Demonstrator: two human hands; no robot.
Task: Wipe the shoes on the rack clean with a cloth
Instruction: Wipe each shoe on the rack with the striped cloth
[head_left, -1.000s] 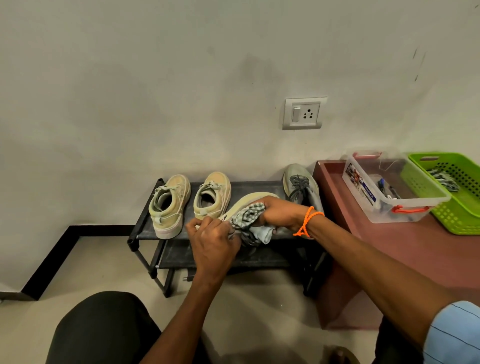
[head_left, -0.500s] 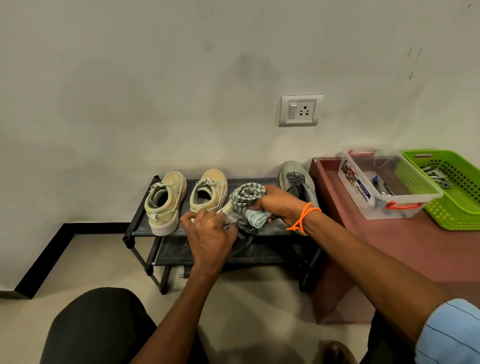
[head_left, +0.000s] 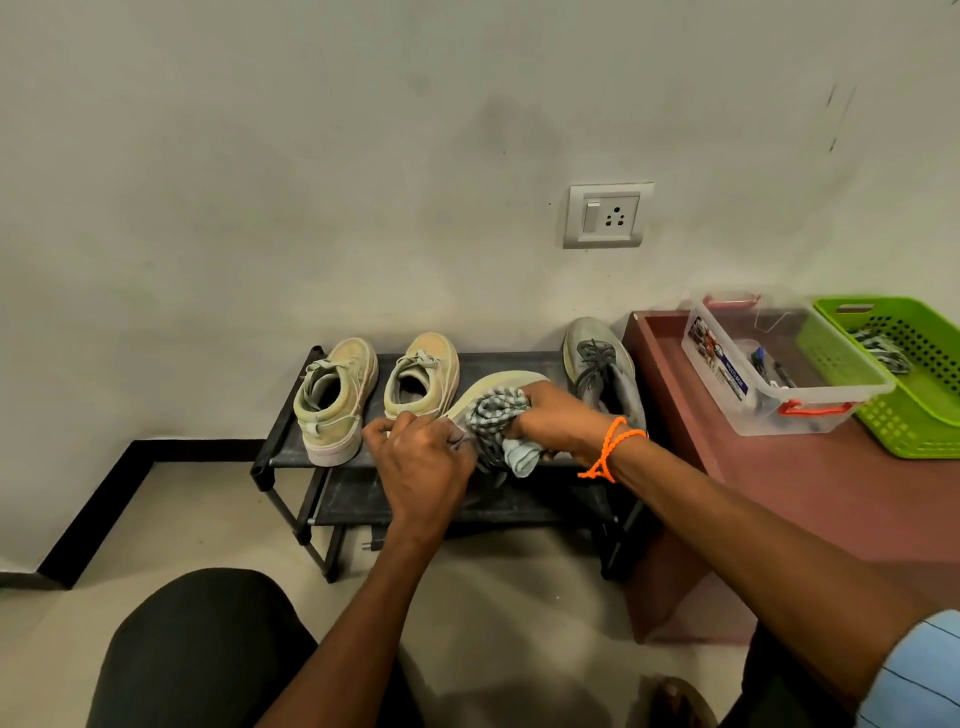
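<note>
The right hand (head_left: 558, 423) has the checked cloth (head_left: 496, 423) bunched in curled fingers and is pressing it onto the pale sole of a tipped-up shoe (head_left: 493, 387), third along the top shelf of the black rack (head_left: 270, 457). The left hand (head_left: 426, 457) sits at the near end of that same shoe, fingers curled in around its heel edge to steady it; exactly what the fingertips pinch is hidden behind the knuckles.

So this looks like mid-wipe on shoe number three. Whether its upper is done I cannot tell, as it faces away from us.

To the left, two tan sneakers stand upright side by side on the shelf, the far-left one (head_left: 335, 400) and its partner (head_left: 423, 376), toes to the wall. They look worn and a bit scuffed, and nothing here says whether the cloth has reached them. At the right end, the grey laced shoe (head_left: 602, 371) stands just beside the working hand, untouched at this moment.

My read: one shoe in hand, the grey mate likely next, and the tan pair's status open. The lower shelf shows no shoes that I can make out.

Off to the right, a clear plastic box (head_left: 779, 374) and a green basket (head_left: 914, 374) sit on a reddish table (head_left: 831, 483).
</note>
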